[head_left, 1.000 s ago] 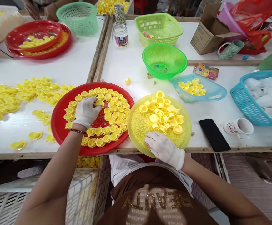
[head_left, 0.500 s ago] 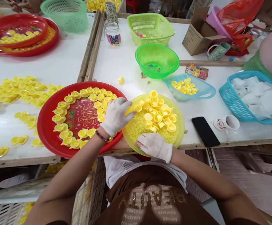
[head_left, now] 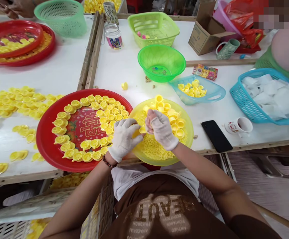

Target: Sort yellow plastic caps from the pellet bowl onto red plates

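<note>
A red tray [head_left: 43, 146] holds a ring and rows of small yellow cup-like pieces [head_left: 59, 130]. To its right stands a yellow bowl [head_left: 188, 146] with yellow pellets [head_left: 154, 151] and a heap of yellow cups [head_left: 180, 123]. My left hand [head_left: 126, 136], in a white glove, is over the gap between tray and bowl, its thumb and fingers curved around a small yellow cup [head_left: 142, 129]. Just right of it, my gloved right hand [head_left: 160, 127] is closed above the bowl, fingertips pinched together; whatever they hold is too small to make out.
Behind the bowl stand a green bowl [head_left: 161, 78], a blue scoop [head_left: 213, 89] with yellow cups and a green basket [head_left: 154, 20]. A phone [head_left: 216, 136], mug [head_left: 239, 126] and blue basket [head_left: 249, 106] lie right. Loose yellow pieces [head_left: 20, 99] spread left. A co-worker's hands [head_left: 16, 8] show top left.
My right hand has risen from the pellets at the bowl's near edge and come close to my left hand. My left hand has dropped slightly. The view has shifted a little.
</note>
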Motion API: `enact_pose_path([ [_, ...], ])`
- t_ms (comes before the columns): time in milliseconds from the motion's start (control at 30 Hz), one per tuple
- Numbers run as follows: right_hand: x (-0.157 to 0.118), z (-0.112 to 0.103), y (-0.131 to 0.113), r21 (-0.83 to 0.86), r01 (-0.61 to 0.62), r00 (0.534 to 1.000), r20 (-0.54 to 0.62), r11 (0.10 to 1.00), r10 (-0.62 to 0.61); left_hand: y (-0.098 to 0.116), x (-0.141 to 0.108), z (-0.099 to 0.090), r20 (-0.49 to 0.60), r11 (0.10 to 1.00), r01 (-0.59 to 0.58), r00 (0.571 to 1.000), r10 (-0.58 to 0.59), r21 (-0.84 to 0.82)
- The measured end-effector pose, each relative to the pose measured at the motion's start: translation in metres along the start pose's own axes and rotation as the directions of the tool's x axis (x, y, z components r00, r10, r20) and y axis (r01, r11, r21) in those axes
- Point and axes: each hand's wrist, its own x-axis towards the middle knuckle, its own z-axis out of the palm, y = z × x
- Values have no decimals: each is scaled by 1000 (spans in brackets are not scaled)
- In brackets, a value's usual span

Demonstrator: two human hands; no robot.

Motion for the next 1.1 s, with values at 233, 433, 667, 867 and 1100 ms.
enact_pose_path([
  [233, 29, 15, 25, 27, 77, 994, -76, 997, -75, -2, -1, 4, 12, 1000, 16, 1000, -16, 5],
  [433, 29, 6, 15, 129, -15, 992, -125, 991, 31, -3, -1, 6, -42, 999, -19, 999, 18, -30],
  [667, -25, -27, -16, -387, -54, 993, 80, 921, 92, -2, -8, 4, -153, 970, -37, 988, 0, -241],
  [867, -58, -42, -27, -937, 204, 966, 240, 283, 100, 13, -7, -1, -233, 970, -197, 959, 160, -144],
  [1100, -30, -38, -24, -813, 120, 966, 228, 570, 122, 29, -5, -9, -303, 945, -326, 903, 305, -20],
])
